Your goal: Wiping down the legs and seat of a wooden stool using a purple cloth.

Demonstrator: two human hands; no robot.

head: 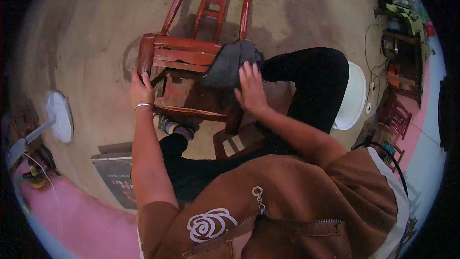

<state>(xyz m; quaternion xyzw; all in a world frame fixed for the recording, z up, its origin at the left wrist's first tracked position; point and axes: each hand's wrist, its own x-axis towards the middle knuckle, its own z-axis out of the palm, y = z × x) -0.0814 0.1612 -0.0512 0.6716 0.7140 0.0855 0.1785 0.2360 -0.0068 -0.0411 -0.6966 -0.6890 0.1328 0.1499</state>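
Note:
A red-painted wooden chair (187,44) is tipped over in front of me, its slatted backrest (220,1) pointing away. My left hand (142,88) is wrapped around the end of the chair's left wooden leg (146,54). Over the right corner of the chair hangs a dark grey cloth (230,59), hiding the wood there. Against this cloth lies my right hand (252,90), fingers extended and slightly apart, without a visible grip. Bare wood and shadow show on the chair's underside, between my hands.
A white round bucket or stool (354,95) stands beside my right knee. At left is a round white base with a pole (59,117). A dark printed box or board (115,176) lies by my left arm. Cables (372,68) and cluttered furniture (402,61) line the right wall.

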